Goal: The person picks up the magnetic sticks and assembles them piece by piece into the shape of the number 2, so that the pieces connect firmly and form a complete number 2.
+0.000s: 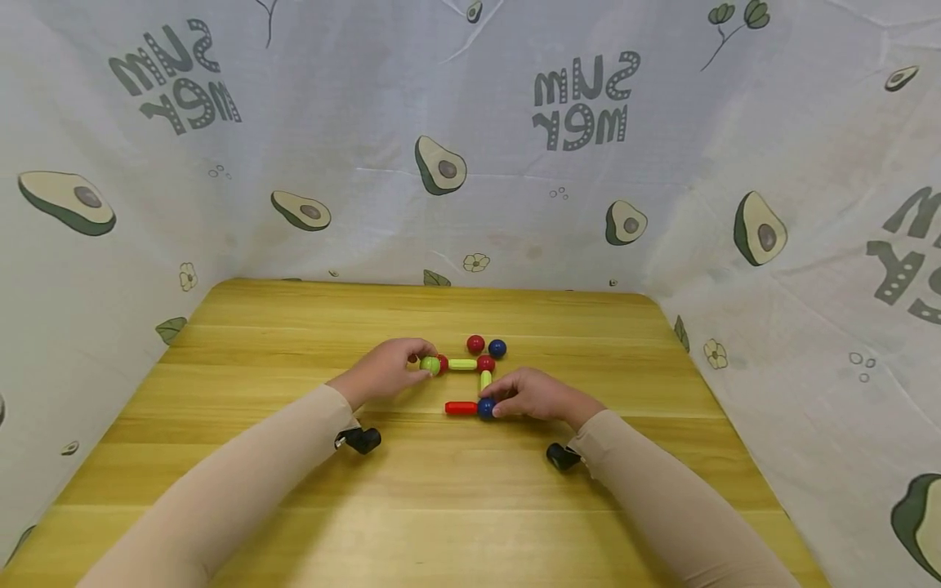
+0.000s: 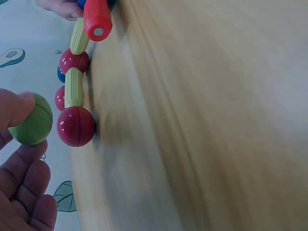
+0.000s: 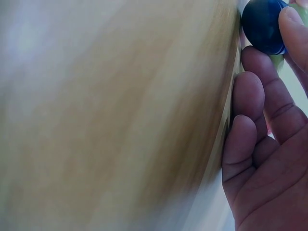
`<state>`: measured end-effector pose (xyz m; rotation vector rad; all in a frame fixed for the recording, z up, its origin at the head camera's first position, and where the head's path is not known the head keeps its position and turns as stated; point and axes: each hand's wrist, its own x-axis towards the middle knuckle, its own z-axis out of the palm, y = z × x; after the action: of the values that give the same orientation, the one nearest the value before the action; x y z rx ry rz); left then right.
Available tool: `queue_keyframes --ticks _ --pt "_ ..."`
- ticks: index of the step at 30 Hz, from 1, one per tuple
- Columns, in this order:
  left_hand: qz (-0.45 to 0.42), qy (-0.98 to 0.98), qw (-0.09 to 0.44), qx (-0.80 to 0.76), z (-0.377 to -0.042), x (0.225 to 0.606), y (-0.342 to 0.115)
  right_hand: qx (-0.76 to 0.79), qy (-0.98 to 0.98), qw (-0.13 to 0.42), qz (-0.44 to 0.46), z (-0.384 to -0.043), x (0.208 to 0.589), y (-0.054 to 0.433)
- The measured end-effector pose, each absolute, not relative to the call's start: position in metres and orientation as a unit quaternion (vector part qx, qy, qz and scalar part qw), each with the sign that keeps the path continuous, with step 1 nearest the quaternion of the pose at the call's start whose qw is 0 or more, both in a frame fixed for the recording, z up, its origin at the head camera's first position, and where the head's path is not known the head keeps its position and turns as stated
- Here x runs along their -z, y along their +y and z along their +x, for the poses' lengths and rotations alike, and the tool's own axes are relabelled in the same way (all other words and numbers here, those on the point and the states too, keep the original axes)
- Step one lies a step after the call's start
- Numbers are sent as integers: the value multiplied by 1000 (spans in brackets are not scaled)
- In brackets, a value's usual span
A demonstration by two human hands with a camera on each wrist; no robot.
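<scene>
My left hand [image 1: 390, 371] pinches a green ball [image 2: 32, 120] between thumb and fingers, beside the red ball [image 2: 76, 126] at one end of a ball-and-rod chain. From that red ball a yellow-green rod [image 1: 462, 365] runs to a second red ball [image 1: 486, 364]. Another yellow-green rod [image 1: 485, 379] leads from there toward me to a blue ball [image 1: 486, 407], with a red rod [image 1: 461, 407] pointing left from it. My right hand [image 1: 540, 396] grips this blue ball with thumb and fingers. Whether the green ball touches the chain is hard to tell.
Behind the chain, a loose red ball [image 1: 475, 344] and a blue ball [image 1: 497, 349] lie close together on the wooden table [image 1: 441, 506]. A pale avocado-print cloth [image 1: 353, 122] rises behind the table and along both sides.
</scene>
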<state>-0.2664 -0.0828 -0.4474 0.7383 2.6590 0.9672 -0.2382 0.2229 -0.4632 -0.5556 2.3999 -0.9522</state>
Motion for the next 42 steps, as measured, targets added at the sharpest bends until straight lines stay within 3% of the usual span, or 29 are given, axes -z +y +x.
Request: queue_keyframes --ticks 9,42 --pt "258 901 142 -320 -248 449 -91 345 883 248 -198 -239 465 223" --pt "282 894 157 -311 -238 470 -94 348 882 249 -197 -238 464 222"
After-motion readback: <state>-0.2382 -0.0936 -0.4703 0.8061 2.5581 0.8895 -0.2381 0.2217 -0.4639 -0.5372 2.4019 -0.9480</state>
